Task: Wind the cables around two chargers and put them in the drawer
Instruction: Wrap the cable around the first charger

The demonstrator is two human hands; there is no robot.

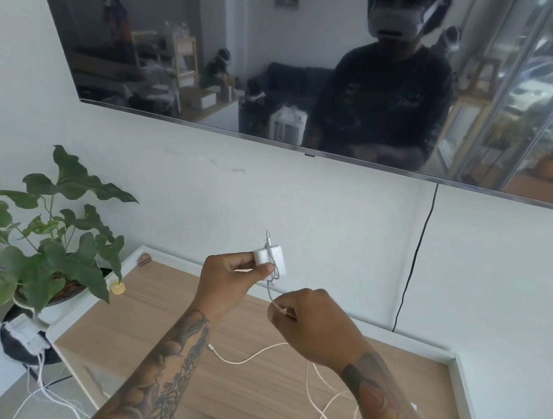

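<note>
Head view: the left hand [226, 274] held a white charger [271, 258] up above the tabletop [246, 402], its fingers and thumb pinching the block. A few turns of cable [271, 289] already lay around the charger. The right hand [310, 323] pinched the free end of this cable just below the charger, with the fingers curled around it.

The risk I saw was that the short end could slip from the right hand, and then the turns might loosen and fall off the charger, because nothing else kept them tight. Also the left hand held only one corner, so a hard pull could twist the block out of the fingers.

A second cable [251, 358] lay loose on the tabletop, partly under the right arm; I could not tell where its charger was. The drawer was not visible. The only container was the pot [28, 351] on the left, with a green plant [41, 234] in it.
</note>
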